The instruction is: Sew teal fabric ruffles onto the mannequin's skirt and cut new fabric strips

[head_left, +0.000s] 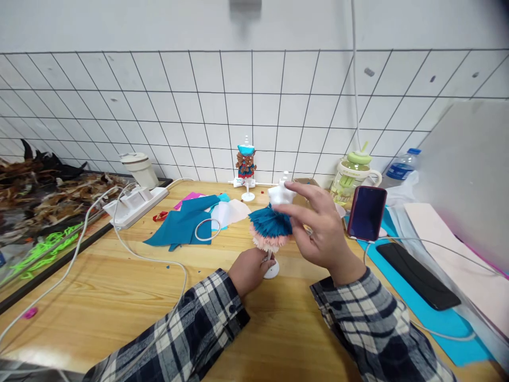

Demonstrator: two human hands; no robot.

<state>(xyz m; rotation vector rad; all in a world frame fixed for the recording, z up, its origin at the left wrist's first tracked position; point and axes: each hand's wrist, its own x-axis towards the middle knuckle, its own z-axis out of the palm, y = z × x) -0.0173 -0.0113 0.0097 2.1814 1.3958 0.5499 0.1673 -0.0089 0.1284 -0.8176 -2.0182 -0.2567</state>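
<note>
A small white dress form (281, 195) stands upright on the table, wearing a ruffled skirt of dark teal (271, 220) over pale pink (271, 242). Its thin post is gripped low by my left hand (248, 269), just above the round white base (272, 269). Beside the bust, at its right, is my right hand (320, 228) with fingers stretched apart and nothing seen between them. Its fingertips overlap the bust in view; I cannot tell if they touch it. Teal pieces (178, 223) of cloth or paper lie left of the form, with a bracelet-like ring (207, 229) on them.
Another dressed form (246, 164) stands by the tiled wall. At left are a power strip (137, 206), a white cup (140, 168) and loose cables. A phone (366, 213), a green-lidded bottle (353, 172), a black case (417, 273) and coloured sheets (449, 334) are at right.
</note>
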